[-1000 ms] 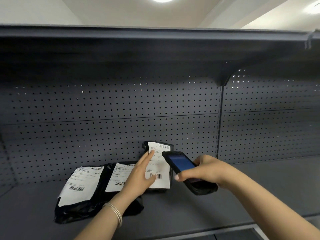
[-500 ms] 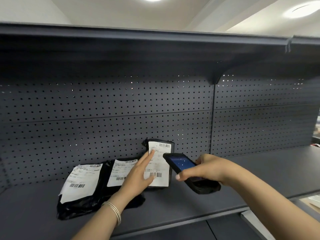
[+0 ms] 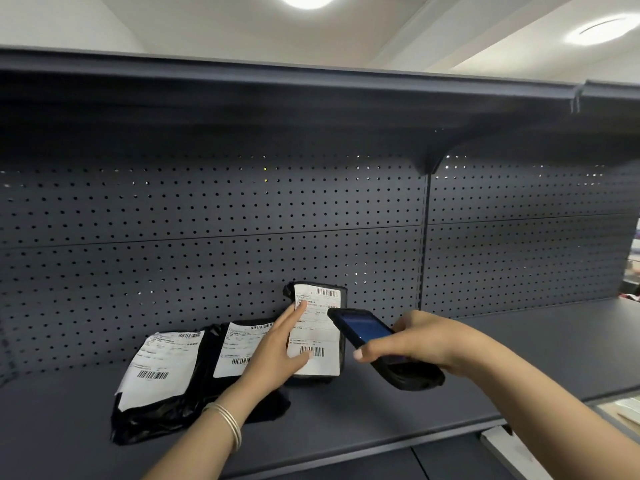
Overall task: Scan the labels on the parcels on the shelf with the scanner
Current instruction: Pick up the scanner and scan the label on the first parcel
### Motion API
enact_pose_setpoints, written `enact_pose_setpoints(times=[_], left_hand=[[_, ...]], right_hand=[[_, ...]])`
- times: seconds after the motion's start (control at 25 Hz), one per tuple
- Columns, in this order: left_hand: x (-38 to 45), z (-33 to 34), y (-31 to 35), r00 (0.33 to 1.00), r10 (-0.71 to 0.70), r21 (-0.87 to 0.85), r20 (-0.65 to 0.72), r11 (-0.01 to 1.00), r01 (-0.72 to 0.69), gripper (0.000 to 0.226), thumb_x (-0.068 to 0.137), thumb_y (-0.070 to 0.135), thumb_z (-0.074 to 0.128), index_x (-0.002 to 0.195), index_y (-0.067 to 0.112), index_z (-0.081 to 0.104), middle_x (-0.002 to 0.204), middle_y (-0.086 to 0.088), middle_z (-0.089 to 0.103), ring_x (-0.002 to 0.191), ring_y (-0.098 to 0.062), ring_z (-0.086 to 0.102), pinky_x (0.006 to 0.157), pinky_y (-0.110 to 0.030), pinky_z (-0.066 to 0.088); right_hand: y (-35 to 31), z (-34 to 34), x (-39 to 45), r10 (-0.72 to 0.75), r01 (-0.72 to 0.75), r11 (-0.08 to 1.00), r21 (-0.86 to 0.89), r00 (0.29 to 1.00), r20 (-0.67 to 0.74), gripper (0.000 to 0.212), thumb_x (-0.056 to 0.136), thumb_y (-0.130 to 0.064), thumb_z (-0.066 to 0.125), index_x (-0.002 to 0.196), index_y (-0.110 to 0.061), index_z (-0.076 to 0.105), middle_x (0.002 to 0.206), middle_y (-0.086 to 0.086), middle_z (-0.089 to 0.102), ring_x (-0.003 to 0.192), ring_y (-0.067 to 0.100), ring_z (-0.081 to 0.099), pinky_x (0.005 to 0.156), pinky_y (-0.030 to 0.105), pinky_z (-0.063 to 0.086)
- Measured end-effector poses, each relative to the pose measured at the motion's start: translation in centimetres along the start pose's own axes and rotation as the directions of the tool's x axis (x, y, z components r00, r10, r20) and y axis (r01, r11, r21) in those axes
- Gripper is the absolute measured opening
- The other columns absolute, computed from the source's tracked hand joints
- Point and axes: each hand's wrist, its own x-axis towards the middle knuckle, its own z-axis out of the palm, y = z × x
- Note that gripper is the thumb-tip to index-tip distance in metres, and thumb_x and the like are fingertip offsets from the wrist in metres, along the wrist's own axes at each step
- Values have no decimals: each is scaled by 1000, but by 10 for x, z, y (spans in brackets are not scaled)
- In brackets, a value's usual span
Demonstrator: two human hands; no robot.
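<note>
Three black plastic parcels with white barcode labels stand in a row on a dark grey shelf. The left parcel and the middle parcel lean back. The right parcel stands upright against the pegboard. My left hand lies flat on that parcel's label, fingers spread, propping it up. My right hand grips a black handheld scanner with a lit blue screen, its top end pointing at the right parcel's label from close by.
A perforated back panel runs behind the parcels, and an upper shelf overhangs them. A vertical post with a bracket divides the shelving. To the right of the parcels the shelf surface continues; a pale surface shows below right.
The view has shifted slightly. Both hands stay where they were: the left on the right parcel's label, the right holding the scanner at it.
</note>
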Motion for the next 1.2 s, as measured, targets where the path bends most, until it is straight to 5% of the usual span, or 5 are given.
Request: enact_pose_setpoints(times=[0.32, 0.72, 0.88, 1.0, 1.2], left_hand=[[11, 4, -2, 1000, 12, 0, -7, 1000, -12, 83, 80, 7, 68, 146, 33, 26, 145, 23, 19, 110, 43, 6, 87, 15, 10], [10, 9, -3, 999, 16, 37, -30, 999, -15, 83, 83, 6, 64, 145, 42, 22, 147, 25, 17, 123, 30, 8, 111, -14, 17], [11, 11, -4, 999, 21, 16, -40, 1000, -20, 83, 82, 5, 66, 145, 39, 24, 147, 24, 18, 116, 38, 5, 105, -1, 14], [15, 13, -3, 997, -27, -91, -73, 996, 20, 84, 77, 3, 72, 144, 33, 32, 144, 21, 24, 126, 23, 21, 99, 4, 15], [25, 13, -3, 976, -218, -171, -13, 962, 213, 92, 69, 17, 81, 144, 31, 31, 148, 9, 35, 133, -8, 37, 113, -29, 30]], right_hand=[[2, -18, 13, 34, -34, 997, -73, 999, 7, 60, 45, -61, 87, 67, -17, 53, 51, -6, 53, 49, 15, 51, 55, 26, 37], [-1, -34, 11, 40, -33, 995, -97, 997, 69, 57, 55, -55, 89, 73, -14, 54, 56, -2, 55, 48, 15, 54, 54, 24, 40], [4, -36, 12, 16, -18, 1000, 18, 994, 111, 58, 58, -45, 92, 82, -5, 58, 52, 2, 64, 46, 21, 66, 48, 21, 51], [8, -38, 15, 9, -18, 998, 65, 989, 147, 64, 54, -46, 92, 87, -2, 61, 51, 3, 67, 53, 27, 71, 57, 30, 62], [15, -38, 26, -14, -12, 990, 141, 984, 177, 67, 46, -45, 92, 87, -2, 62, 57, 4, 67, 55, 26, 71, 68, 35, 63]])
